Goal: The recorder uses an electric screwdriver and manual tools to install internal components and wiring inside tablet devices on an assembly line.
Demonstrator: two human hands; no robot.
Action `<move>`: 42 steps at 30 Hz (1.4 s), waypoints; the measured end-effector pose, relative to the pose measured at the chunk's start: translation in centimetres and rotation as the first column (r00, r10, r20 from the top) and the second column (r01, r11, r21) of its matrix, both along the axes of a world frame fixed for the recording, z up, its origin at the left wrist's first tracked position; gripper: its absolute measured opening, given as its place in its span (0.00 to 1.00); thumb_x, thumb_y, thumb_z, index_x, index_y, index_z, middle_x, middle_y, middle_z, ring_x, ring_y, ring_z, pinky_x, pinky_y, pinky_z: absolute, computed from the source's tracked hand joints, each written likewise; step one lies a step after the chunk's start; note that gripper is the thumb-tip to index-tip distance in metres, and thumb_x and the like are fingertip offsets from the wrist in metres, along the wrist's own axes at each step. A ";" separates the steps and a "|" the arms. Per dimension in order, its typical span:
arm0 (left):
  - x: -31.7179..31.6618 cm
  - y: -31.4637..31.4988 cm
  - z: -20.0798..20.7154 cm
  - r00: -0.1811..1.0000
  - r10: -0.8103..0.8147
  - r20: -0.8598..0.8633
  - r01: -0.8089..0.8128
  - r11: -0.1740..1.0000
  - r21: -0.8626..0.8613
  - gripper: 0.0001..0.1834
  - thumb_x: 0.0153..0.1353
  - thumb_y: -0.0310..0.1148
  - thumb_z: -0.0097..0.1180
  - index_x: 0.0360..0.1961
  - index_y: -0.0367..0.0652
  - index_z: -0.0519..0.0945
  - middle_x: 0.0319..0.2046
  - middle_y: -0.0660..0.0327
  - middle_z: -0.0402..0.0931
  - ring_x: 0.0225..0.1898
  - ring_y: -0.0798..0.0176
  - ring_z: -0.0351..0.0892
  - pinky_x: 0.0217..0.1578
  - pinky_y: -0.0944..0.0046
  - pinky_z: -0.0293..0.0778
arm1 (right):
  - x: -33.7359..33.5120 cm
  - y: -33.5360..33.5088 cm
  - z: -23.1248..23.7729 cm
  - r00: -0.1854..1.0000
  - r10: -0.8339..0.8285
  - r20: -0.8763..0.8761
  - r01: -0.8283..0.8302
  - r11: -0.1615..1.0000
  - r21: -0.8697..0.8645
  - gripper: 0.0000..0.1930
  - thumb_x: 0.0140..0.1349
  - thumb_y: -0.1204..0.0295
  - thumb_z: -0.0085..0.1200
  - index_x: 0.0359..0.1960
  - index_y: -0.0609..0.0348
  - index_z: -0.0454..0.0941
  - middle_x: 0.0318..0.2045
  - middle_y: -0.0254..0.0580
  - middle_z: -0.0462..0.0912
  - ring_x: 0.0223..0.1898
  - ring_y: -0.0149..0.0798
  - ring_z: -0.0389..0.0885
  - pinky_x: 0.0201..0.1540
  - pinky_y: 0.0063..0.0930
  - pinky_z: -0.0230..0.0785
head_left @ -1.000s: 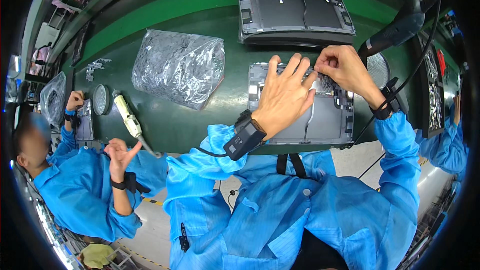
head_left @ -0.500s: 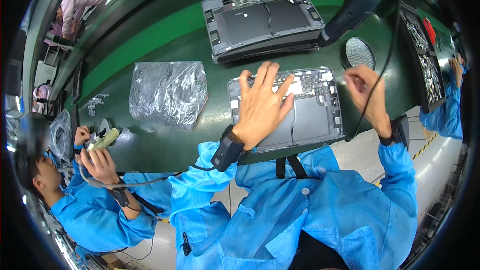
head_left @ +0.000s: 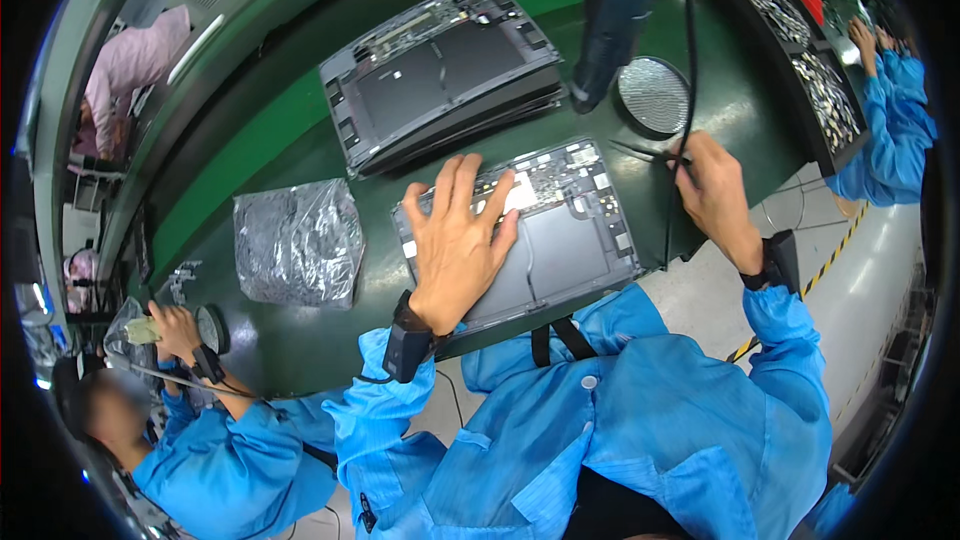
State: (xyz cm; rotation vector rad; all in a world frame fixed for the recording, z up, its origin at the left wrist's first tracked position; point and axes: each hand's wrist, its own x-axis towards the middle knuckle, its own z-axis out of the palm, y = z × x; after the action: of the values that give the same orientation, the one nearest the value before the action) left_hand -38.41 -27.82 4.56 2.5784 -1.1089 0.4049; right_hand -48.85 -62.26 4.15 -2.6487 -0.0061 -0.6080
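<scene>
An opened laptop base (head_left: 570,250) lies in front of me, its circuit board and dark battery cells exposed. My left hand (head_left: 460,240) rests on its left part with fingers spread, hiding some of the board. To the right of the laptop, my right hand (head_left: 715,190) is closed around dark tweezers (head_left: 640,150), whose tips point left toward the board's upper right corner, apart from it. Just beyond them sits a round dish (head_left: 653,97) with a shiny, textured inside. A black cable (head_left: 686,50) hangs down in front of the right hand.
A stack of opened laptop bases (head_left: 440,70) stands at the back. Beside it hangs a dark power screwdriver (head_left: 612,25). A plastic-wrapped bundle (head_left: 298,243) lies left. Black trays of small metal parts (head_left: 825,100) are at the right; a co-worker in blue (head_left: 235,460) sits left.
My view has turned, shifting the scene. The tweezers now show plainly in my right hand, pointing left. My left hand stays on the laptop base. The co-worker's hands have moved farther from me.
</scene>
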 end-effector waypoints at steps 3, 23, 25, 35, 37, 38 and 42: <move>-0.1 0.0 0.2 1.000 0.000 -0.007 0.000 1.000 -0.003 0.24 0.66 0.40 0.69 0.64 0.52 0.86 0.68 0.49 0.73 0.73 0.46 0.69 0.66 0.37 0.57 | 0.7 1.7 1.5 0.988 0.150 0.031 -0.151 0.921 0.359 0.16 0.62 0.87 0.65 0.52 0.65 0.84 0.42 0.48 0.89 0.42 0.44 0.90 0.40 0.37 0.79; 0.1 0.3 -1.0 0.999 -0.001 -0.039 -0.003 0.996 -0.085 0.24 0.67 0.41 0.69 0.63 0.51 0.85 0.61 0.56 0.79 0.70 0.53 0.73 0.67 0.32 0.56 | 11.0 11.6 0.3 0.884 0.465 0.033 -0.395 0.709 0.585 0.06 0.66 0.83 0.67 0.40 0.72 0.81 0.38 0.52 0.93 0.42 0.43 0.95 0.48 0.33 0.86; 0.1 0.3 -1.0 0.999 0.001 -0.044 -0.005 0.996 -0.089 0.24 0.67 0.41 0.69 0.64 0.50 0.85 0.61 0.56 0.80 0.70 0.53 0.73 0.67 0.32 0.57 | 11.1 11.5 0.3 0.881 0.470 0.044 -0.405 0.704 0.584 0.06 0.66 0.83 0.67 0.40 0.71 0.81 0.38 0.52 0.93 0.42 0.43 0.95 0.48 0.33 0.86; 0.1 0.2 -1.4 0.999 -0.007 -0.034 0.003 0.995 -0.099 0.25 0.67 0.41 0.68 0.65 0.50 0.85 0.61 0.55 0.80 0.70 0.53 0.73 0.67 0.32 0.57 | 11.0 11.7 0.3 0.879 0.474 0.058 -0.427 0.727 0.538 0.06 0.66 0.84 0.66 0.39 0.71 0.80 0.37 0.52 0.93 0.42 0.43 0.95 0.47 0.32 0.85; 0.1 0.3 -1.3 0.999 -0.006 -0.034 0.003 0.995 -0.099 0.25 0.67 0.41 0.68 0.65 0.50 0.84 0.61 0.55 0.80 0.70 0.53 0.73 0.67 0.32 0.57 | 11.0 11.9 0.6 0.879 0.475 0.050 -0.433 0.748 0.503 0.06 0.65 0.83 0.66 0.39 0.71 0.80 0.37 0.51 0.93 0.40 0.46 0.95 0.45 0.33 0.84; 0.1 0.4 -1.3 0.999 -0.009 -0.033 0.006 0.995 -0.099 0.26 0.67 0.41 0.68 0.65 0.49 0.84 0.61 0.54 0.79 0.70 0.53 0.73 0.67 0.32 0.57 | 11.0 12.0 0.8 0.877 0.477 0.049 -0.435 0.747 0.503 0.06 0.65 0.83 0.66 0.39 0.71 0.80 0.37 0.51 0.93 0.40 0.46 0.95 0.45 0.33 0.84; 0.0 0.3 -1.4 0.999 -0.015 -0.031 0.011 0.994 -0.109 0.26 0.67 0.41 0.68 0.66 0.49 0.84 0.61 0.54 0.79 0.70 0.53 0.73 0.67 0.32 0.58 | 10.9 12.2 1.2 0.874 0.484 0.034 -0.454 0.793 0.406 0.05 0.65 0.83 0.66 0.39 0.69 0.81 0.36 0.53 0.92 0.39 0.51 0.94 0.41 0.35 0.82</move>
State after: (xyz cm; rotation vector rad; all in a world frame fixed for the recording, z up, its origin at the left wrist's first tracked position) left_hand -38.36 -27.53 3.20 2.4735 -1.0624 0.4078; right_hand -37.91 -50.01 5.38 -2.1411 -0.4598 -0.2990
